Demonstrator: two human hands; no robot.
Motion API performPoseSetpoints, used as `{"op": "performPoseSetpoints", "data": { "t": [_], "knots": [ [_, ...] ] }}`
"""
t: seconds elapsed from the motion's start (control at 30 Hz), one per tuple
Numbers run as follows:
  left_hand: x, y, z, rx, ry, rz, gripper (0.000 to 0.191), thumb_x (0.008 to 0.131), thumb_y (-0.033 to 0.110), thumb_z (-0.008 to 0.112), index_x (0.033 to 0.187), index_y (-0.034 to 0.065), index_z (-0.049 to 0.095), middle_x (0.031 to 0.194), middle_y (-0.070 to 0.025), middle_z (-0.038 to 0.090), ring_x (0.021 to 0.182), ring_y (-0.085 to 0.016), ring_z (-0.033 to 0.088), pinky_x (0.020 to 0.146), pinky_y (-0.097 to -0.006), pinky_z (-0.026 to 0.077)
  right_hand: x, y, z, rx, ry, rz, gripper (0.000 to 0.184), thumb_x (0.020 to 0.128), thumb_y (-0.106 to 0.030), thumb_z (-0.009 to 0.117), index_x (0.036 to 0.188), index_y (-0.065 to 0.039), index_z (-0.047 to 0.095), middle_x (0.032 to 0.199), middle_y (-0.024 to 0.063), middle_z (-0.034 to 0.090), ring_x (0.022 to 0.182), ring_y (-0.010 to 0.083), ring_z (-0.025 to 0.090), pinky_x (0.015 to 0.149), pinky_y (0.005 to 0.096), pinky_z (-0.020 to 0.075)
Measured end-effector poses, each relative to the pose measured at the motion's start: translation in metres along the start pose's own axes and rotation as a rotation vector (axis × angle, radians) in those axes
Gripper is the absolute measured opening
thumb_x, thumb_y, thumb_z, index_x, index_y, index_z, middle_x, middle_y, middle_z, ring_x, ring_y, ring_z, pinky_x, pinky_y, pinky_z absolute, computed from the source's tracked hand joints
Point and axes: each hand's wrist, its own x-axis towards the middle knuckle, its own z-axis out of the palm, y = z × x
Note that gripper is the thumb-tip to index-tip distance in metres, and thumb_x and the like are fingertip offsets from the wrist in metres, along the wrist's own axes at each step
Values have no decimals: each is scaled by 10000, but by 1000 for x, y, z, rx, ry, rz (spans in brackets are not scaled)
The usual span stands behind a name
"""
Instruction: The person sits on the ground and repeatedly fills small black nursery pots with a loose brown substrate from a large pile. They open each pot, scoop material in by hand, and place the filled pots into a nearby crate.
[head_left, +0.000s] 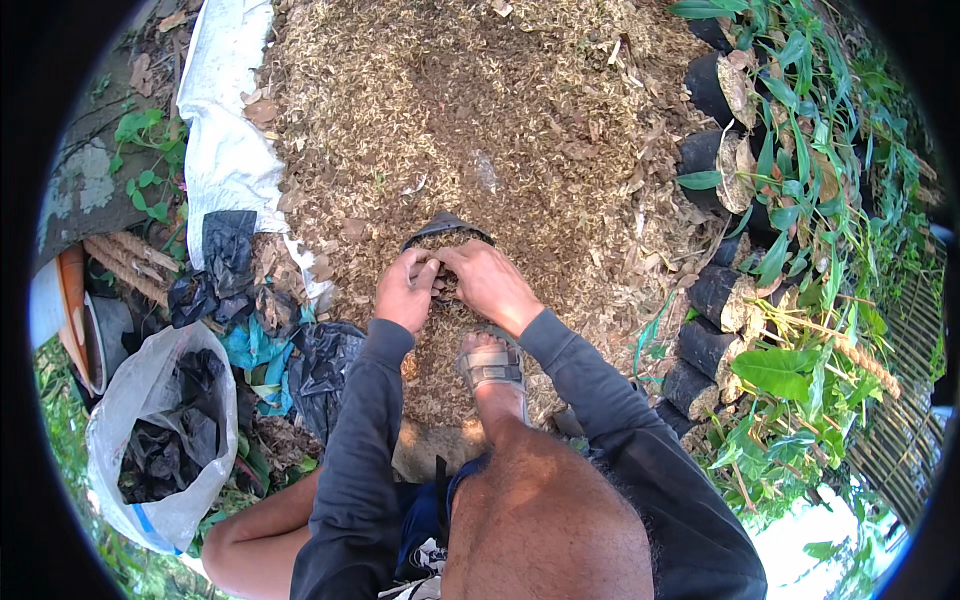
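Note:
A black plastic grow bag (444, 223) stands before me, its dark rim folded at the far side. Brown soil mix (442, 241) shows inside its mouth. Over the near side of that mouth, my left hand (405, 289) and my right hand (487, 279) meet with bent fingers, thumbs close together. Whatever lies between the fingertips is too small and covered to make out. The lower part of the bag is hidden by my hands. Around it spreads a wide bed of soil mixed with pale husks (480, 127).
On the left are a white woven sheet (225, 135), crumpled black plastic (225, 255) and a clear sack (161, 517) of black bags. Filled black bags (705, 289) lie stacked along the right, beside leafy plants (780, 375). My sandalled foot (491, 364) rests just behind my hands.

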Motion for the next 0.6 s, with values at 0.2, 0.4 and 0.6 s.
{"op": "performPoseSetpoints", "data": {
  "t": [0.2, 0.4, 0.6],
  "knots": [
    [0, -7, -9, 263, 86, 112, 181, 1026, 81, 621, 1169, -22, 667, 961, -145, 728, 800, -224, 712, 724, -363, 568, 0, -2, 2, 49, 13, 83, 380, 817, 31, 663, 1183, -45, 728, 988, 214, 742, 949, 389, 711, 869, 486, 577],
    [-2, -10, -2, 657, 201, 385, 135, 995, 140, 620, 1002, 8, 649, 922, -270, 686, 833, -483, 656, 758, -542, 513, 2, -1, 9, 68, 96, 193, 222, 896, -127, 746, 1110, -71, 765, 855, 211, 741, 809, 391, 736, 776, 476, 595],
    [-5, -3, 4, 787, 231, 295, 253, 1034, 236, 591, 902, 22, 611, 850, -274, 673, 819, -482, 659, 736, -567, 504, 2, 3, 9, 62, 91, 211, 224, 896, -180, 770, 1061, -36, 726, 841, 232, 730, 820, 420, 730, 758, 504, 586]
  ]
}}
